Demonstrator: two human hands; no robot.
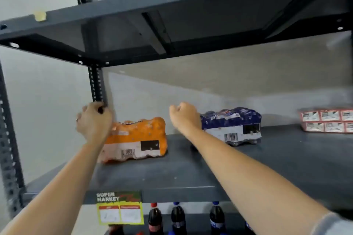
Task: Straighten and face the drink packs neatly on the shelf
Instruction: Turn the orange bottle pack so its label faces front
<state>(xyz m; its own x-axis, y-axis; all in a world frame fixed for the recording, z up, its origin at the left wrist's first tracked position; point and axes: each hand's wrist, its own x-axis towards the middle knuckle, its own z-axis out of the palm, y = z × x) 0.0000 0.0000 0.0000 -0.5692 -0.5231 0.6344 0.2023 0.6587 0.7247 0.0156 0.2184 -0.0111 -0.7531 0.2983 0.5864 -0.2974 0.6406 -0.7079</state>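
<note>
Observed on the dark grey shelf: three shrink-wrapped drink packs, set toward the back near the wall. The orange pack lies at the left, its barcode panel turned to the front. The blue pack lies at centre, also barcode forward, angled slightly. A red and white pack sits well apart at the right edge of view.

The left hand is curled at the far left end of the orange pack, covering that corner; the fingers are bent in, but whether they actually grip the wrap cannot be told, since the hand hides the contact. The right hand is closed in a loose fist against the left end of the blue pack, touching it; a firm hold cannot be confirmed.

A price label reading SUPER MARKET hangs from the shelf's front lip. Dark soda bottles stand on the level below.
</note>
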